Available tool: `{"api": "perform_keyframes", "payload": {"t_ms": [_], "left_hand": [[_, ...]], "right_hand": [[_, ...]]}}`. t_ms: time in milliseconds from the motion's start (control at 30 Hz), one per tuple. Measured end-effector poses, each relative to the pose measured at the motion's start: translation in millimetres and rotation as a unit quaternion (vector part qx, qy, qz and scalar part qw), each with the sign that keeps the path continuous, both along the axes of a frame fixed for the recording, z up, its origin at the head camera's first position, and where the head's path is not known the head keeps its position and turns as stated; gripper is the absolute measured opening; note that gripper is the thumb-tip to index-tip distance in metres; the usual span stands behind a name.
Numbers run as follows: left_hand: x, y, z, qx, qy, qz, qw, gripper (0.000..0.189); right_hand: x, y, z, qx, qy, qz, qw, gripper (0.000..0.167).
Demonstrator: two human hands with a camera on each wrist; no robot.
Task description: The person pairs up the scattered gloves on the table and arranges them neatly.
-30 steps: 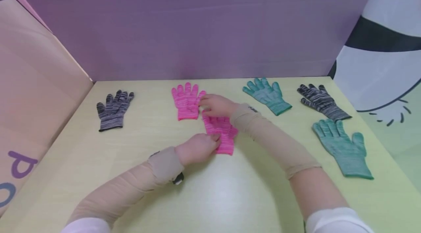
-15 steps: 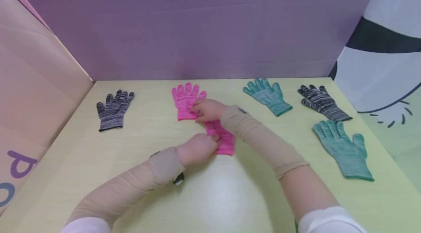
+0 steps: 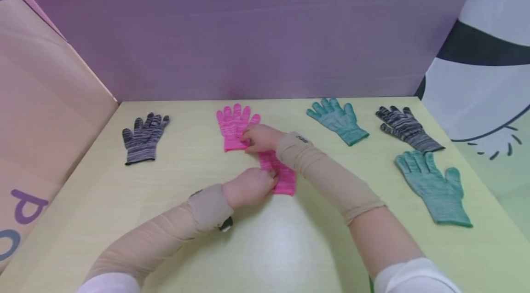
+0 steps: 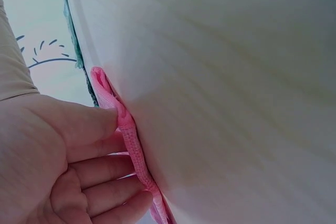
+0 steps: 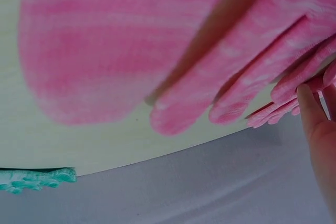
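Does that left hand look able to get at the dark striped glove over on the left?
Probably yes. Only bare tabletop shows between the left hand and the dark striped glove, though the hand is pinching the nearer pink glove and would likely have to let go first.

I wear beige sleeves [image 3: 327, 173]; I see pale-streaked pink gloves [image 3: 234, 133], mottled green gloves [image 3: 432, 187] and black-and-grey streaked gloves [image 3: 142, 141] on my pale yellow bench [image 3: 273, 251], and a purple far wall [image 3: 265, 40].
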State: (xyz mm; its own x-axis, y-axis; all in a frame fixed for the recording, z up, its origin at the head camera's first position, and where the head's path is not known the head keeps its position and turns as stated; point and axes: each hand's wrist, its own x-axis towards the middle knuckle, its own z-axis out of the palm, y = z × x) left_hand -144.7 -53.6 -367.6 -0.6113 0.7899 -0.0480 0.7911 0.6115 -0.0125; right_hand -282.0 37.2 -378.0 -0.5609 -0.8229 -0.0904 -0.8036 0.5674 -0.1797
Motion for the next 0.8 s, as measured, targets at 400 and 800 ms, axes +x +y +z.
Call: {"api": "perform_keyframes", "payload": {"t_ms": [400,800], "left_hand": [[0.1,0.9,1.3,-0.001,-0.013,0.009,0.9999,0.016],[1.2,0.6,2.8,0.011,-0.014,0.006,0.9998,0.013]], "right_hand": [[0.0,-3.9,-1.6,0.001,0.021,-0.011,0.9997,0.015],[1.4,-5.5,4.8,0.037,0.015,-0.028,0.9988,0.024]]}}
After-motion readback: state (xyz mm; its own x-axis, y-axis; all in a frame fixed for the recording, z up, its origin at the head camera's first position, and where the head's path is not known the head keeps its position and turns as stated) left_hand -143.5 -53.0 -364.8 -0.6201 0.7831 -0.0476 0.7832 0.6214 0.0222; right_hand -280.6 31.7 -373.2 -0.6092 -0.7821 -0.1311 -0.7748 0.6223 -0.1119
